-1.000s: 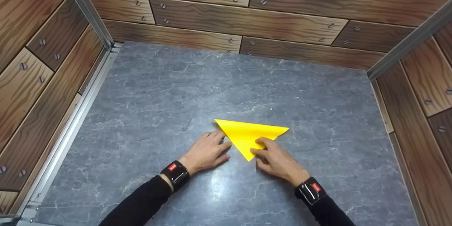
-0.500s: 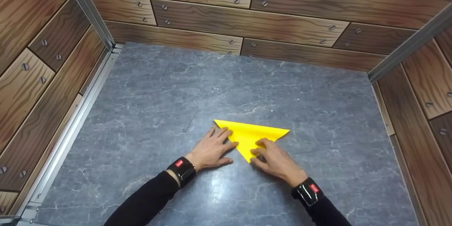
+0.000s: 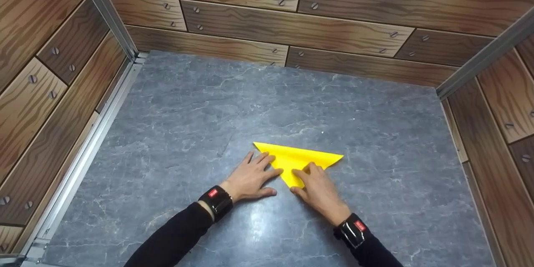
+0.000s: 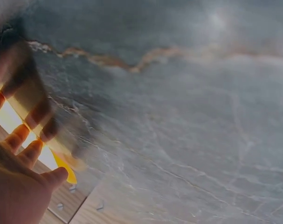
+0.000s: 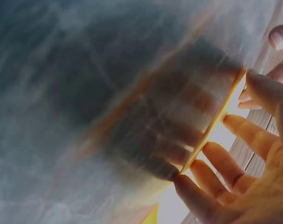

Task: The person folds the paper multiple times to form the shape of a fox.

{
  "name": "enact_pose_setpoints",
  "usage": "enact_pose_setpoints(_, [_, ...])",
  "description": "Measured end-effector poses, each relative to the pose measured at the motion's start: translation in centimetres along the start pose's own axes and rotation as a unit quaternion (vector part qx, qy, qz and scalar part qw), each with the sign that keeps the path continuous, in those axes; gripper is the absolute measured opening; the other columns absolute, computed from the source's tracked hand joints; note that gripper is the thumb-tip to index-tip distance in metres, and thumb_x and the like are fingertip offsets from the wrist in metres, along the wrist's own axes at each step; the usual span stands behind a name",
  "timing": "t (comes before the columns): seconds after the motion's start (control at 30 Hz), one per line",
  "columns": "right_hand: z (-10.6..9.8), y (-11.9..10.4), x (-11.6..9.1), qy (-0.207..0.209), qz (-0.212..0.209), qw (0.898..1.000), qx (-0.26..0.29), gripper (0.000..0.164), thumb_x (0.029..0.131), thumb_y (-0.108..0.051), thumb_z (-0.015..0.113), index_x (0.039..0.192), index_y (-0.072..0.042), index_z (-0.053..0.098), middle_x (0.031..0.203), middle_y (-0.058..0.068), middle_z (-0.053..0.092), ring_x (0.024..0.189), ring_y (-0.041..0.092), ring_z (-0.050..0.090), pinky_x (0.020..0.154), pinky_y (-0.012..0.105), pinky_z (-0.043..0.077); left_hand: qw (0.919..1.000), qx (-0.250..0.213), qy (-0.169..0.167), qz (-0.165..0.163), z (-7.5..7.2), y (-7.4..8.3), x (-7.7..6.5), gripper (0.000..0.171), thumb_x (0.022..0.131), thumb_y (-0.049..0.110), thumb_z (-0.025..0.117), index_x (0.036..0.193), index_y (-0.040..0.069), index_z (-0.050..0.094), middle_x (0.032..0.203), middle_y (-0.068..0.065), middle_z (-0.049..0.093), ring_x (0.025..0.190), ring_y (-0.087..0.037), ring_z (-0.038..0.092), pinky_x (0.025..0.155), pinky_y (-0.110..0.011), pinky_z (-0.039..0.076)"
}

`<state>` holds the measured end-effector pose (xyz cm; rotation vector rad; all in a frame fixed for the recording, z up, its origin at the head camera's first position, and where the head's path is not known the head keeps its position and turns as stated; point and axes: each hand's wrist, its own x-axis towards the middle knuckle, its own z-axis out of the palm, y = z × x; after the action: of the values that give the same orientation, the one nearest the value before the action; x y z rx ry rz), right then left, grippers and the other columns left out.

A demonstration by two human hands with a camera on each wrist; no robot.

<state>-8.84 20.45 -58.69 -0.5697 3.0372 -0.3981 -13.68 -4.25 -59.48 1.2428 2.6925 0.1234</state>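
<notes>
In the head view a yellow sheet of paper [image 3: 288,158], folded into a triangle, lies on the grey marbled tabletop with its long edge away from me. My left hand [image 3: 250,177] is spread, and its fingertips rest on the paper's left edge; the thumb lies on the tabletop. Over the paper's right side, my right hand [image 3: 319,187] touches it with bent fingers, its thumb at the near corner and partly hiding that corner. The right wrist view shows the fingertips [image 5: 229,120] spaced along the paper's edge. A bright strip of the paper [image 4: 8,116] shows beyond the left fingers.
Wood-patterned panels [image 3: 233,21] wall in the tabletop [image 3: 200,100] at the back and both sides. Metal rails [image 3: 89,142] run along the left edge and up the corners. Black bands [image 3: 215,203] circle both wrists.
My left hand has moved right and forward, from beside the paper onto its left edge. My right hand has shifted slightly left, its thumb coming to the near corner. The paper has stayed nearly in place.
</notes>
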Motion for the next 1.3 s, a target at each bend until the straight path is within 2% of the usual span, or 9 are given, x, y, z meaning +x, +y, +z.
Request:
enact_pose_setpoints(0.2, [0.2, -0.1, 0.1, 0.003, 0.005, 1.000, -0.008, 0.055, 0.086, -0.039, 0.084, 0.132, -0.010, 0.072, 0.106, 0.008, 0.054, 0.091, 0.023, 0.053, 0.078, 0.038, 0.047, 0.9999, 0.004, 0.002, -0.009, 0.1, 0.5, 0.2, 0.074, 0.099, 0.073, 0.042, 0.160, 0.031, 0.041, 0.172, -0.010, 0.018, 0.158, -0.033, 0.015, 0.122, -0.066, 0.015])
enact_pose_setpoints(0.43, [0.3, 0.0, 0.1, 0.017, -0.005, 1.000, -0.003, 0.054, 0.084, -0.037, 0.085, 0.129, -0.009, 0.073, 0.104, 0.009, 0.054, 0.089, 0.025, 0.054, 0.075, 0.039, 0.047, 0.9996, 0.007, 0.011, -0.024, 0.4, 0.7, 1.2, 0.081, 0.098, 0.076, 0.039, 0.165, 0.031, 0.027, 0.174, -0.005, 0.007, 0.159, -0.029, 0.008, 0.121, -0.068, 0.009])
enact_pose_setpoints(0.6, [0.3, 0.1, 0.1, 0.018, -0.005, 1.000, 0.009, 0.054, 0.084, -0.037, 0.086, 0.128, -0.009, 0.074, 0.105, 0.011, 0.055, 0.090, 0.027, 0.056, 0.078, 0.040, 0.047, 0.9989, 0.021, 0.008, -0.041, 0.8, 0.7, 1.7, 0.082, 0.098, 0.078, 0.035, 0.165, 0.032, 0.026, 0.174, -0.004, 0.007, 0.159, -0.029, 0.008, 0.121, -0.068, 0.009])
enact_pose_setpoints(0.77, [0.3, 0.1, 0.1, 0.016, -0.001, 1.000, 0.016, 0.053, 0.084, -0.035, 0.086, 0.127, -0.008, 0.074, 0.105, 0.011, 0.056, 0.092, 0.029, 0.056, 0.079, 0.041, 0.047, 0.9989, -0.014, 0.010, -0.043, 0.7, 0.6, 1.7, 0.077, 0.099, 0.074, 0.039, 0.163, 0.033, 0.031, 0.173, -0.007, 0.012, 0.159, -0.032, 0.010, 0.120, -0.070, 0.011])
enact_pose_setpoints(1.0, [0.3, 0.0, 0.2, 0.010, 0.006, 1.000, 0.006, 0.054, 0.084, -0.037, 0.086, 0.129, -0.010, 0.073, 0.106, 0.010, 0.056, 0.091, 0.025, 0.054, 0.077, 0.038, 0.046, 0.9981, -0.041, 0.021, -0.040, 0.7, -0.3, 1.7, 0.077, 0.100, 0.071, 0.041, 0.164, 0.029, 0.032, 0.173, -0.006, 0.017, 0.158, -0.029, 0.018, 0.119, -0.072, 0.013])
enact_pose_setpoints(1.3, [0.2, 0.0, 0.2, 0.009, 0.007, 1.000, 0.007, 0.054, 0.084, -0.037, 0.086, 0.130, -0.012, 0.073, 0.106, 0.009, 0.055, 0.091, 0.025, 0.054, 0.077, 0.038, 0.046, 0.9958, -0.061, 0.018, -0.065, 0.5, -2.4, 1.2, 0.079, 0.099, 0.073, 0.039, 0.164, 0.030, 0.030, 0.173, -0.003, 0.016, 0.157, -0.028, 0.018, 0.119, -0.071, 0.010])
